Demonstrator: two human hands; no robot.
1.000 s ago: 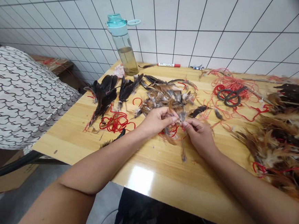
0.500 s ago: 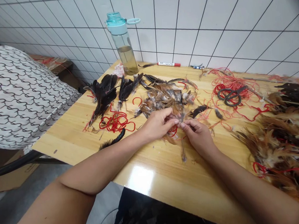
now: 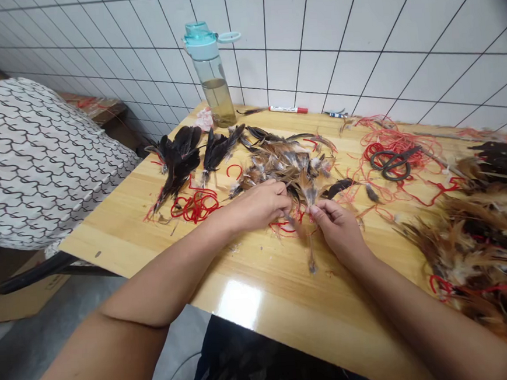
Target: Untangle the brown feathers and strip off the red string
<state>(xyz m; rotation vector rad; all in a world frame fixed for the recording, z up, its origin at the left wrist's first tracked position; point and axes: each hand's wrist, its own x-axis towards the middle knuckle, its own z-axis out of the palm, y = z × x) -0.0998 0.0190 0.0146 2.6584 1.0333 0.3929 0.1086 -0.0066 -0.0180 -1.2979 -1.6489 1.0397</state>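
My right hand [image 3: 341, 229] pinches the quill end of a small brown-and-grey feather bunch [image 3: 308, 190] between thumb and finger, tips pointing away from me. Just to the left, my left hand [image 3: 266, 203] is closed, fingers curled under. A blurred brown feather [image 3: 298, 226] hangs from its fingertips. Beyond both hands lies a loose pile of brown feathers [image 3: 277, 162]. Red string [image 3: 283, 228] lies on the table under the hands. A single small feather [image 3: 312, 261] is below them, near the right hand.
Left on the wooden table [image 3: 271, 305] are black feather bunches [image 3: 176, 158] and coiled red cord [image 3: 195, 206]. A water bottle [image 3: 217, 93] and a red-capped marker [image 3: 288, 110] stand and lie near the tiled wall. Scissors [image 3: 394, 161] rest on tangled string; a large feather heap [image 3: 481, 236] fills the right.
My left hand has drawn away to the left from my right hand, with a brown feather at its fingertips. My right hand still pinches the bunch, now more plainly seen.
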